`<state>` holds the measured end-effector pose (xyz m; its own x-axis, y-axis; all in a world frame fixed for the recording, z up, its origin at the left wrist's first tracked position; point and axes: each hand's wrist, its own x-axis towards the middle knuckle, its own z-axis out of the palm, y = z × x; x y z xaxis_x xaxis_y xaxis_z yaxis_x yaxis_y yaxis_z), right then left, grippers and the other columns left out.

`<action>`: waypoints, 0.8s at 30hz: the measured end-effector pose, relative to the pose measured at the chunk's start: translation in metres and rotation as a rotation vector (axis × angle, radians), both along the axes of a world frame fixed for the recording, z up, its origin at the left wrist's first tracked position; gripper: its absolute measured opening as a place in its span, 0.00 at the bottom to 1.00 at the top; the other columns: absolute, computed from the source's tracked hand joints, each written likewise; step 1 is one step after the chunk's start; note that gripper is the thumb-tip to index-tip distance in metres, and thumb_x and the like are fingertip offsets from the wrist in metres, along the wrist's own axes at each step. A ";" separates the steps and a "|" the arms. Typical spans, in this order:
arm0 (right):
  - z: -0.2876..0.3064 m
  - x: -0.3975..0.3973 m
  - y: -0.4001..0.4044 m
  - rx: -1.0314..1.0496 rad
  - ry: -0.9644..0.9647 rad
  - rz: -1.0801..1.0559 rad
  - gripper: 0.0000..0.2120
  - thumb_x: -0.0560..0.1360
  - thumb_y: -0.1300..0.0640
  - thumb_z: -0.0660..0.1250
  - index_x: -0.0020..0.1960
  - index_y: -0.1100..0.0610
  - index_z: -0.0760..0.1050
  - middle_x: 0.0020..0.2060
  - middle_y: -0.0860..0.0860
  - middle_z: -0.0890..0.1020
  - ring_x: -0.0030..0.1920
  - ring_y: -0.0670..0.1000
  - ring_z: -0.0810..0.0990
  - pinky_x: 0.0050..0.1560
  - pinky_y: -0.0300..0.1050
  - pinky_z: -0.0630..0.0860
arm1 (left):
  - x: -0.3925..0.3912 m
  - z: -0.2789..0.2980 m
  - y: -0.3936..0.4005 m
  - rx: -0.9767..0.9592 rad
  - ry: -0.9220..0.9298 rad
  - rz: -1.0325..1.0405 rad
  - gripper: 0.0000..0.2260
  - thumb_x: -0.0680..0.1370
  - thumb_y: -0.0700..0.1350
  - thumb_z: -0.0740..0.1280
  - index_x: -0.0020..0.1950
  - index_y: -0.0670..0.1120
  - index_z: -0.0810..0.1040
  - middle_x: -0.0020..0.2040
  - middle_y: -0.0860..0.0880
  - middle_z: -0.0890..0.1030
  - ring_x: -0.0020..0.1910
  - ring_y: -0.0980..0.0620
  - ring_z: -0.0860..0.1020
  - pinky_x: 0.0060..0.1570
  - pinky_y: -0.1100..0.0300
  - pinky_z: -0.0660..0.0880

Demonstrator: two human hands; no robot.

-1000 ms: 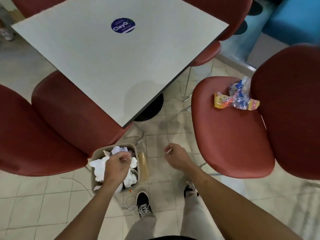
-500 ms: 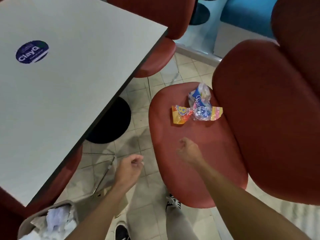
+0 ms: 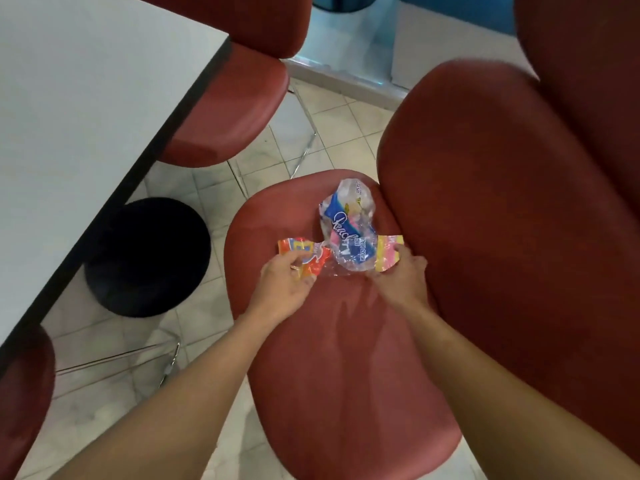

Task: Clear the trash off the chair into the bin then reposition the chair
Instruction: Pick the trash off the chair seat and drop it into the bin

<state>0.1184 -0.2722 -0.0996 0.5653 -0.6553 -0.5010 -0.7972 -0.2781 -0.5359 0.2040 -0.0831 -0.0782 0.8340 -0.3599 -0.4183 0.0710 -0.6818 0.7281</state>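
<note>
My only view comes from the head camera, looking steeply down and forward onto the red chair seat point(image 3: 332, 341) from close above; the white table point(image 3: 86, 116) lies left of that seat, tiled floor between.

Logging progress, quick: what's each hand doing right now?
Left hand: closing on the orange wrapper, on the chair seat.
Right hand: fingers on the yellow-pink wrapper end; grip unclear.

The chair point(image 3: 339, 358) backrest runs off the right edge; fingertips of both hands hide parts of the wrappers point(image 3: 346, 237).
</note>
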 end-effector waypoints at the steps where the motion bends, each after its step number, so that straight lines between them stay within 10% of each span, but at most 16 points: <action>1: -0.010 0.004 -0.006 0.003 -0.005 -0.012 0.37 0.66 0.45 0.75 0.71 0.46 0.63 0.64 0.56 0.64 0.60 0.58 0.74 0.62 0.48 0.72 | 0.010 -0.007 -0.014 0.014 -0.033 -0.013 0.21 0.71 0.43 0.73 0.63 0.51 0.76 0.56 0.50 0.78 0.52 0.52 0.78 0.55 0.64 0.72; 6: -0.049 0.026 -0.015 0.045 0.037 0.040 0.52 0.60 0.37 0.77 0.76 0.47 0.53 0.72 0.56 0.57 0.71 0.57 0.62 0.67 0.53 0.68 | 0.062 -0.038 -0.080 0.064 -0.167 -0.092 0.40 0.69 0.49 0.76 0.75 0.55 0.59 0.72 0.49 0.62 0.71 0.51 0.63 0.65 0.58 0.64; 10: -0.081 0.032 -0.004 0.060 -0.061 0.054 0.47 0.59 0.44 0.80 0.72 0.49 0.61 0.60 0.46 0.70 0.61 0.49 0.71 0.55 0.39 0.69 | 0.091 -0.081 -0.112 0.154 -0.226 -0.400 0.41 0.67 0.43 0.78 0.75 0.55 0.62 0.77 0.45 0.54 0.75 0.43 0.56 0.72 0.49 0.61; 14: -0.107 0.029 0.008 0.069 -0.078 0.014 0.41 0.67 0.51 0.75 0.74 0.44 0.58 0.65 0.52 0.72 0.61 0.55 0.75 0.60 0.53 0.75 | 0.094 -0.114 -0.108 0.197 -0.201 -0.527 0.34 0.66 0.34 0.75 0.69 0.51 0.71 0.65 0.45 0.70 0.61 0.43 0.74 0.59 0.51 0.74; 18: -0.108 0.019 0.000 -0.082 -0.060 0.016 0.21 0.77 0.57 0.63 0.69 0.47 0.70 0.52 0.55 0.83 0.53 0.59 0.80 0.53 0.51 0.77 | 0.086 -0.120 -0.085 0.143 -0.240 -0.352 0.19 0.69 0.33 0.72 0.58 0.46 0.79 0.51 0.44 0.81 0.48 0.43 0.79 0.50 0.50 0.77; 24: -0.063 -0.001 -0.005 -0.046 -0.092 -0.017 0.19 0.76 0.59 0.62 0.64 0.45 0.75 0.50 0.49 0.84 0.52 0.53 0.81 0.52 0.42 0.74 | 0.066 -0.081 -0.048 0.121 -0.236 -0.006 0.10 0.72 0.38 0.73 0.52 0.46 0.83 0.45 0.47 0.83 0.42 0.50 0.81 0.44 0.57 0.78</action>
<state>0.1175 -0.2771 -0.1629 0.5960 -0.6864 -0.4167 -0.7501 -0.2907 -0.5941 0.2700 -0.1315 -0.1588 0.9115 -0.3244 -0.2530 -0.0955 -0.7651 0.6368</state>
